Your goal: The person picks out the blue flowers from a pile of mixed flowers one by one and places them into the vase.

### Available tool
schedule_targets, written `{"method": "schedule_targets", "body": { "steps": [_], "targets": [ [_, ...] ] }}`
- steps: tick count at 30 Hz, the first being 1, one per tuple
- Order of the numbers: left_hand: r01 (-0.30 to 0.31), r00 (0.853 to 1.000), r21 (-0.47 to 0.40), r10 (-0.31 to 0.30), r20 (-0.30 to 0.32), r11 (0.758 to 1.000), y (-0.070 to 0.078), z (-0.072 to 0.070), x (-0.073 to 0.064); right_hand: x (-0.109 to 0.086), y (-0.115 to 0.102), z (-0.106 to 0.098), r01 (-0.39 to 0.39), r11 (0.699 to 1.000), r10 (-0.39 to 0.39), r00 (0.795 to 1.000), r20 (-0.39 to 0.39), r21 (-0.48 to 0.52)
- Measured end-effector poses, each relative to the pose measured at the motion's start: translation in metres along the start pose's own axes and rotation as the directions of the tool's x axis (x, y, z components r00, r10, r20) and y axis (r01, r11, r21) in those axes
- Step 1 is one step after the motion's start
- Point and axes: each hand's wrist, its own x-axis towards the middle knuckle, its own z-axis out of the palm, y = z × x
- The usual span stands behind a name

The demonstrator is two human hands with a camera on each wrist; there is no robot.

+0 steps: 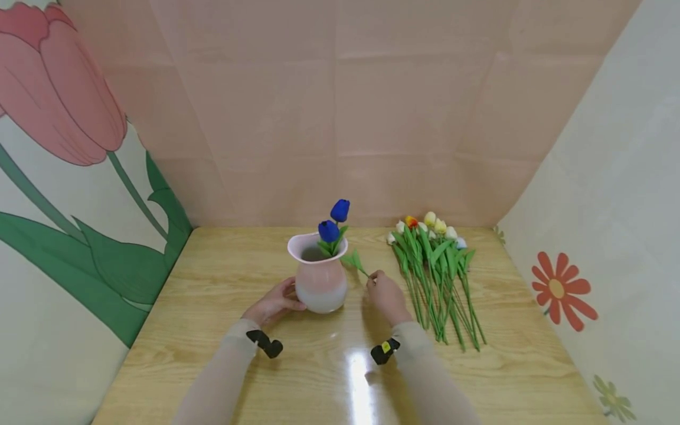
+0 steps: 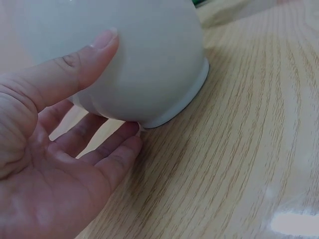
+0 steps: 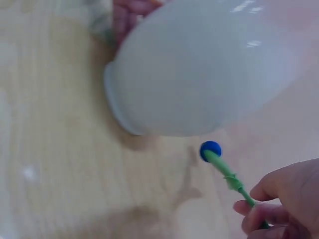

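A pink and white vase (image 1: 321,283) stands upright on the table. My left hand (image 1: 276,302) holds it low on its left side. In the left wrist view the thumb (image 2: 82,67) lies on the vase's wall and the fingertips are at its foot. On the other side, my right hand (image 1: 385,295) pinches the green stem of an artificial tulip, whose leaves (image 1: 355,260) show beside the vase. The right wrist view shows this stem (image 3: 232,181) ending in a blue bloom (image 3: 211,149). Two blue tulip heads (image 1: 328,231) appear above the vase's mouth, with leaves at the rim.
A bunch of artificial tulips (image 1: 435,271), with white, yellow and orange blooms, lies to the right of my right hand, stems towards me. Behind the wooden table (image 1: 223,260) rises a pink backdrop (image 1: 265,118). Printed flower panels flank both sides.
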Motion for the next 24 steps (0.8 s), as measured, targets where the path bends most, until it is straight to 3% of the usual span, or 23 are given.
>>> {"method": "schedule_targets", "body": {
  "steps": [3,6,10,13,19,24],
  "targets": [
    [-0.002,1.000,0.001,0.002,-0.002,1.000,0.000,0.000,0.000,-0.002,-0.002,-0.013,-0.007,0.996,0.011,0.999,-0.048,0.086],
    [0.003,1.000,0.001,-0.003,-0.001,1.000,0.000,0.000,0.000,-0.004,-0.004,-0.026,0.042,0.983,-0.010,0.985,-0.175,0.178],
    [0.016,1.000,0.013,-0.016,-0.003,1.000,0.002,0.000,0.000,-0.007,-0.010,-0.042,0.167,0.951,-0.061,0.926,-0.372,0.258],
    [0.021,1.000,0.027,-0.021,-0.007,0.999,0.002,0.001,0.000,-0.014,-0.017,-0.053,0.250,0.919,-0.081,0.877,-0.473,0.306],
    [0.017,1.000,0.023,-0.017,-0.004,1.000,0.001,0.000,0.000,-0.034,-0.039,-0.073,0.432,0.813,-0.131,0.789,-0.600,0.390],
    [-0.001,1.000,0.023,0.001,0.004,1.000,0.000,0.000,-0.001,-0.053,-0.056,-0.079,0.551,0.695,-0.177,0.753,-0.633,0.461]
  ]
}}
